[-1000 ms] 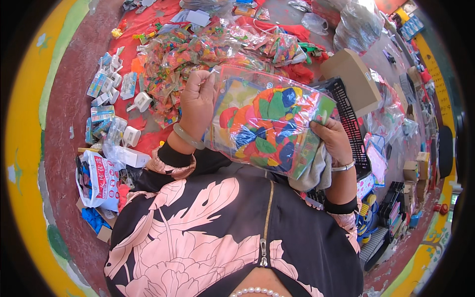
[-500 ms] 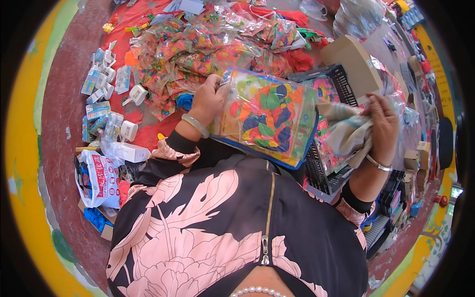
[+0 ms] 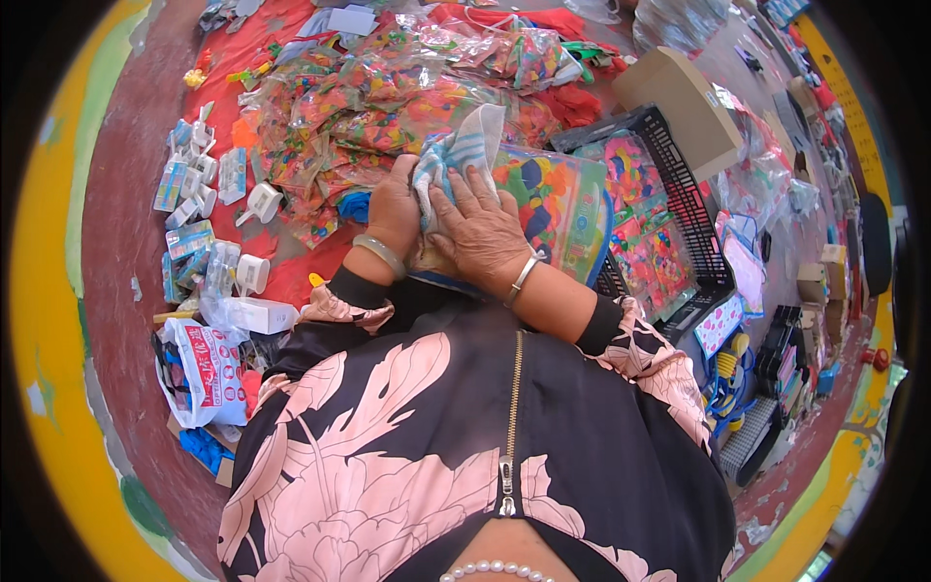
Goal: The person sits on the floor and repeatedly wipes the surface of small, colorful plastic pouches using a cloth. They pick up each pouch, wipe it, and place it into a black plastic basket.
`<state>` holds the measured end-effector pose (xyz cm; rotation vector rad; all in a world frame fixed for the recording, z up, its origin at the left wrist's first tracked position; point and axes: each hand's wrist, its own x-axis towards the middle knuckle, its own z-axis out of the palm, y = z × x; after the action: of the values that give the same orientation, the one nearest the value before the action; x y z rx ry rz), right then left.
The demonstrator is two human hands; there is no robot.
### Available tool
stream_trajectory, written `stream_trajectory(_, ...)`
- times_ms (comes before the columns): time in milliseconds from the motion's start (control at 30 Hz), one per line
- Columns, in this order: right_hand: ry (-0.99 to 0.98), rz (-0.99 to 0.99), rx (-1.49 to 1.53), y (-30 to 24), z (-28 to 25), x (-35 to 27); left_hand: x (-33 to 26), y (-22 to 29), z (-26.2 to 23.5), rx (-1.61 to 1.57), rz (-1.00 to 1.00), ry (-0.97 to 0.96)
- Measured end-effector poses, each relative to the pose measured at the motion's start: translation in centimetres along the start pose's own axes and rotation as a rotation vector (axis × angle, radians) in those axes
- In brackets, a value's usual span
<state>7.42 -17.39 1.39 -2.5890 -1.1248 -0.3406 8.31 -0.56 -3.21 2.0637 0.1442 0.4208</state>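
Cloth [image 3: 464, 153], a pale blue-and-white rag, lies bunched over the near end of a clear plastic packet of bright toys [image 3: 553, 199], pressed between two hands just above the wearer's floral jacket [image 3: 407, 427].

At nine o'clock from the hands, small white boxes and blister cards [image 3: 208, 194] scatter across the red ground sheet [image 3: 291, 281], with a printed white bag [image 3: 208, 373] lower down at about eight o'clock.

The left hand [image 3: 396, 209], bangle at the wrist, grips the packet's left edge, fingers curled shut around it and partly hidden under the rag. The right hand [image 3: 482, 231] lies flat across the rag, fingers spread and extended toward ten o'clock, palm down, pinning cloth to plastic rather than closing on it; the forearm crosses the body from four o'clock.

The rag looks soft, light and limp, best gathered in a fistful; the packet appears light, slick and crinkly, likely easiest held by its edge.

At three o'clock a black plastic crate [image 3: 679, 223] holds more coloured packets; a cardboard box [image 3: 679, 97] sits at one o'clock.
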Motion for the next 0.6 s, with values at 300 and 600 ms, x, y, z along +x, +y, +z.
stream_trajectory(300,-0.183,0.163,-0.265,3.4,-2.5,-2.9,-0.1,0.6,0.7,0.001,0.038,0.058)
stream_trajectory(600,-0.090,0.600,-0.085,12.0,-6.7,-8.1,0.0,0.3,0.2,0.060,0.005,0.056)
